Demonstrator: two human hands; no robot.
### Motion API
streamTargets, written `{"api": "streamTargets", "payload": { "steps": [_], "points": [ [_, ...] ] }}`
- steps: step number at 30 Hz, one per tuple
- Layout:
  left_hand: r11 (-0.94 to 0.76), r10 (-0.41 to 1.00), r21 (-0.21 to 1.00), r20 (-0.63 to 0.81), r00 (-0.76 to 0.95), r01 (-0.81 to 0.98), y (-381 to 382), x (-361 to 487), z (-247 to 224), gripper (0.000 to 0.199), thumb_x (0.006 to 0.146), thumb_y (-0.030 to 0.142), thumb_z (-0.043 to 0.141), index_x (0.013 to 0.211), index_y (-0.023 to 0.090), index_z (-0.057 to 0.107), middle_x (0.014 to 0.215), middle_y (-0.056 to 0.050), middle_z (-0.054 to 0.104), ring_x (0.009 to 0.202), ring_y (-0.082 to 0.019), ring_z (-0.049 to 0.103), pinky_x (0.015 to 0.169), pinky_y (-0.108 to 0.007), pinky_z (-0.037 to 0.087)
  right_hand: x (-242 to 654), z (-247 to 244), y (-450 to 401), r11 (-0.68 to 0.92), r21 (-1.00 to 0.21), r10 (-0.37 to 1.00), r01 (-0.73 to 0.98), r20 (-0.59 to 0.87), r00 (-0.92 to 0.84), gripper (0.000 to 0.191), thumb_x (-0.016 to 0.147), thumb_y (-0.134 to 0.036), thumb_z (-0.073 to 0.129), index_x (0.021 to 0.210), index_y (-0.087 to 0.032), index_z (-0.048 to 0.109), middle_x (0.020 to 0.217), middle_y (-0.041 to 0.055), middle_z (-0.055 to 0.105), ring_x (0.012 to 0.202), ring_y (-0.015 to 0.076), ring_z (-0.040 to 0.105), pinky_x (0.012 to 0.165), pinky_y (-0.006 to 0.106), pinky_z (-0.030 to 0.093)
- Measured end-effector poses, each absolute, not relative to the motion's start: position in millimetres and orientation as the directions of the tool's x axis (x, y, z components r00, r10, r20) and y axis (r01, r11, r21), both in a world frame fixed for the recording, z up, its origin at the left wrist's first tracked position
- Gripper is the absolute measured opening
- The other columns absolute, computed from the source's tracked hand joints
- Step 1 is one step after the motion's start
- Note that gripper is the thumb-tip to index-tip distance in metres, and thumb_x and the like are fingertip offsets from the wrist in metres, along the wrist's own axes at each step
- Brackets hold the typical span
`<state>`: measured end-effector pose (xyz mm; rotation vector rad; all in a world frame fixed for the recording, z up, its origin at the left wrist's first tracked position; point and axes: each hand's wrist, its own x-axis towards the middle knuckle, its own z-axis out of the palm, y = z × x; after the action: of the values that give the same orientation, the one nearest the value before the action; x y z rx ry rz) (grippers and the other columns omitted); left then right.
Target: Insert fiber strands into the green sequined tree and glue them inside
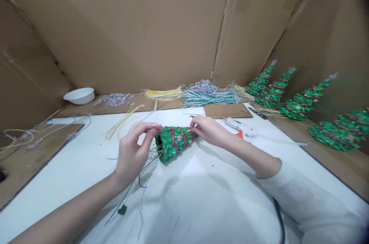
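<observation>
A small green Christmas tree (170, 146) with sparkling bead-like pieces and red garland lies on its side on the white table, hollow base facing left. Several thin wires (124, 198) trail out of that base toward me. My left hand (134, 148) is closed in a pinch at the upper rim of the base; a tiny yellowish bit shows at its fingertips, too small to name. Toward the narrow end, my right hand (207, 130) pinches what looks like a short, pale thin wire at the tree's surface. Its fingers partly hide the tip.
Finished-looking trees (300, 103) stand along the right. A glue gun (239, 126) lies behind my right forearm. Bundles of yellow wires (163, 94) and green wires (211, 98) lie at the back, near clear pieces (115, 99) and a white bowl (81, 96). Cardboard walls (178, 29) enclose the table.
</observation>
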<state>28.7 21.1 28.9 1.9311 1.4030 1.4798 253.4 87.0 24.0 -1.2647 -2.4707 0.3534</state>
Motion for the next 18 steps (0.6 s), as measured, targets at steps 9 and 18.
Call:
{"api": "streamTargets", "payload": {
  "steps": [9,18],
  "points": [
    [-0.404,0.892,0.872,0.443,-0.094,0.277,41,60,31,0.016,0.089,0.030,0.045,0.092,0.020,0.058,0.058,0.005,0.048,0.063,-0.012,0.058,0.063,-0.024,0.045,245,20,81,0.589,-0.217,0.808,0.779,0.199,-0.555,0.011,0.084,-0.009,0.048,0.087,-0.014,0.058,0.091,0.0069,0.060,0.080,0.0164,0.054,0.063,0.025,0.031],
    [-0.288,0.931,0.930,0.328,-0.159,0.230,61,63,36,0.016,0.085,0.035,0.049,0.086,0.022,0.059,0.051,0.006,0.040,0.054,-0.012,0.054,0.053,-0.021,0.040,244,16,76,0.585,-0.052,0.798,0.809,0.213,-0.564,0.016,0.090,-0.014,0.041,0.087,-0.014,0.057,0.093,0.0065,0.058,0.078,0.0151,0.055,0.060,0.025,0.031]
  ]
}}
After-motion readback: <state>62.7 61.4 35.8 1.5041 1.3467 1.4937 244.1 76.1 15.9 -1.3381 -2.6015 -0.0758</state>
